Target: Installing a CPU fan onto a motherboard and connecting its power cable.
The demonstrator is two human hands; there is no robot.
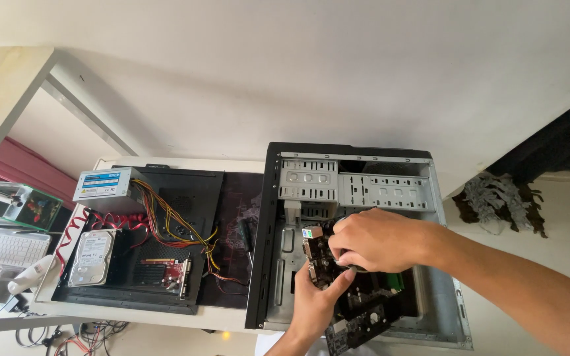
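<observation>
- Both of my hands were inside the open computer case [357,165], which lay on its side at about 3 o'clock on the white table [166,315].
- My right hand [380,240] came in from 4 o'clock, and its fingers were curled tightly over the top of the motherboard [364,310], around a part I could not see well under my palm.
- My left hand [315,303] came up from 6 o'clock, and its thumb and fingers grasped the left edge of the same board, just beside the metal ports.
- That board sat tilted in the lower half of the case, with its dark near corner reaching toward 6 o'clock over the case edge.
- At 9 o'clock from the case, a black side panel [186,198] lay flat on the table.
- On this panel rested a grey power supply [107,184] at 10 o'clock, with a bundle of yellow, red and black wires [179,231] spreading from it.
- A silver hard drive [94,257] lay at 8 o'clock on the panel, and a small red expansion card [169,270] lay near it, to its right.
- A white keyboard [4,247] stood far at 9 o'clock, well apart from my hands.
</observation>
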